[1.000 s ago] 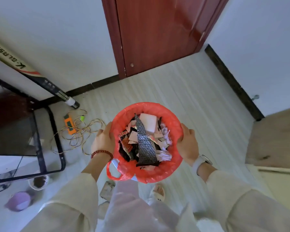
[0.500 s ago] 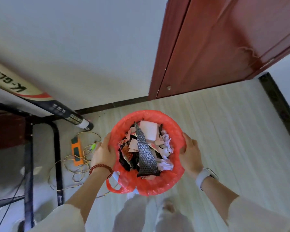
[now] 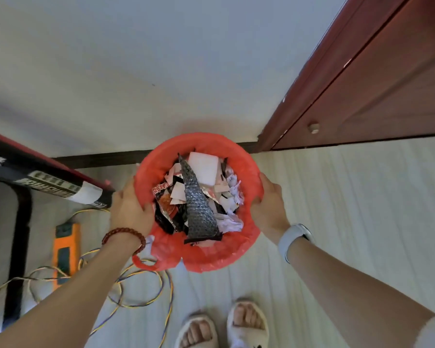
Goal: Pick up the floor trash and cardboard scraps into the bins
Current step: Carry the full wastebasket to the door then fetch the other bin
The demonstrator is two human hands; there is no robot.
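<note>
A round bin lined with a red plastic bag (image 3: 206,254) sits between my hands, close to the wall and the door frame. It is filled with trash (image 3: 199,197): white paper scraps, crumpled tissue, a snack wrapper and a dark bubble-wrap strip. My left hand (image 3: 129,209), with a bead bracelet at the wrist, grips the bin's left rim. My right hand (image 3: 269,204), with a white watch at the wrist, grips the right rim. Whether the bin rests on the floor cannot be told.
A red-brown door (image 3: 377,91) stands at the right, a white wall ahead with a dark skirting. At the left are a black frame (image 3: 20,237), a long printed box (image 3: 48,182), an orange device (image 3: 67,244) and loose coloured wires (image 3: 141,287) on the floor. My slippered feet (image 3: 224,327) are below.
I have carried the bin forward toward the wall beside the door. Both hands keep the same grip on its rim. The view has swung down and my feet have come into sight.
</note>
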